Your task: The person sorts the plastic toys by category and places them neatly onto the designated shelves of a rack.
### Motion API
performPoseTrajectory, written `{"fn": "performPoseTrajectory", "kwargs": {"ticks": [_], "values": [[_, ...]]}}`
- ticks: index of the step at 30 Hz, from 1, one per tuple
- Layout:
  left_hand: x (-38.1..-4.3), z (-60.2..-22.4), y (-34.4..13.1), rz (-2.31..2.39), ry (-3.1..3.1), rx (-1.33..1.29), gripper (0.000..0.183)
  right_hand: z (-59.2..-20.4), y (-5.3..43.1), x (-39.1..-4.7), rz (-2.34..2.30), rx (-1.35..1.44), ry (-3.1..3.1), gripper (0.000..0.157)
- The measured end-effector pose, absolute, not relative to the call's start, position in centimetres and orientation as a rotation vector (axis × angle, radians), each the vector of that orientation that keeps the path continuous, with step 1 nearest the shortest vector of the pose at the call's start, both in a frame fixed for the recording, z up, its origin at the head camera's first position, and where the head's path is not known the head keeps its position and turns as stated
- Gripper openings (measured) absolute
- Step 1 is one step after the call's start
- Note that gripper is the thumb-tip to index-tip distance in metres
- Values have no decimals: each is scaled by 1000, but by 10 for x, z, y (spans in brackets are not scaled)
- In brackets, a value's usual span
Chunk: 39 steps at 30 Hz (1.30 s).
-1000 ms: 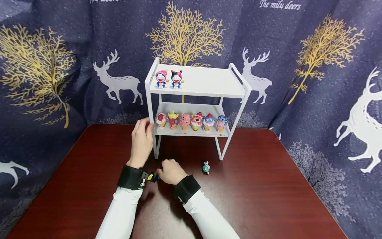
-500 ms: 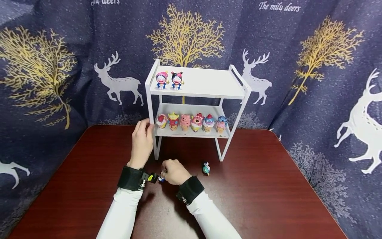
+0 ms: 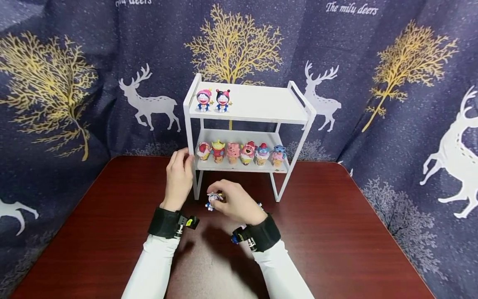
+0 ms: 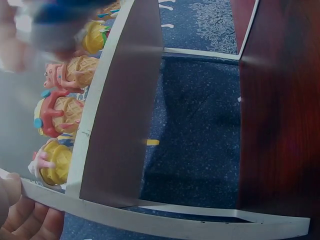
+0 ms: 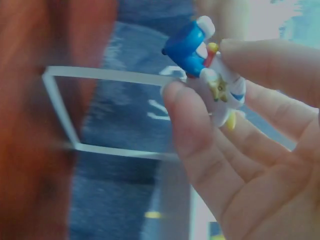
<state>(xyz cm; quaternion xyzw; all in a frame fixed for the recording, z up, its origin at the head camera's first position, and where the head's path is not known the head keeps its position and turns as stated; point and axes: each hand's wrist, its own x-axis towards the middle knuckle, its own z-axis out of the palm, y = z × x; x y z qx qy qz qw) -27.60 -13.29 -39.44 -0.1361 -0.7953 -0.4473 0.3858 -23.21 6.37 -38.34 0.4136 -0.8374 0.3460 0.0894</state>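
My right hand (image 3: 239, 201) pinches a small blue-and-white cartoon figurine (image 3: 210, 203) between thumb and fingers, just in front of the shelf's left leg. Seen from the right wrist, the figurine (image 5: 192, 47) has a blue body and a gold star. My left hand (image 3: 178, 178) holds the left upright (image 3: 189, 137) of a white two-tier shelf (image 3: 261, 101), thumb and fingers around it in the left wrist view. On the top tier, at the left, stand two similar figurines, one pink-hooded (image 3: 203, 99), one in a dark-and-pink hood (image 3: 223, 101).
Several ice-cream-cone figurines (image 3: 233, 153) line the lower tier. On the reddish-brown table (image 3: 336, 232), a blue item (image 3: 234, 240) peeks out beside my right wrist, and another small figurine (image 3: 259, 204) is mostly hidden behind that hand. A patterned dark blue cloth (image 3: 157, 54) hangs behind.
My right hand has lifted the figurine off the table and carried it up and forward toward the shelf. My left hand has stayed at the upright.
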Motion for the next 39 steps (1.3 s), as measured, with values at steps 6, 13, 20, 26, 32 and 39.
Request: {"fn": "performPoseTrajectory", "kwargs": {"ticks": [6,13,20,26,32,39], "values": [[-275,-394,-132,-1146,-2034,-344,22,-363,71,-217,1058,1201,-2371,34],[-272,-399,-129,-1154,-2041,-335,22,-359,77,-208,1049,1205,-2269,26],[-270,-402,-126,-1171,-2045,-321,21,-356,91,-207,1032,1173,-2192,26],[-272,-396,-131,-1162,-2025,-320,21,-337,100,-216,1049,1135,-2127,29],[-273,-396,-134,-1155,-2011,-300,21,-294,108,-231,961,1162,-1995,29],[-275,-395,-131,-1169,-2034,-333,22,-229,123,-257,847,1111,-1962,31]]}}
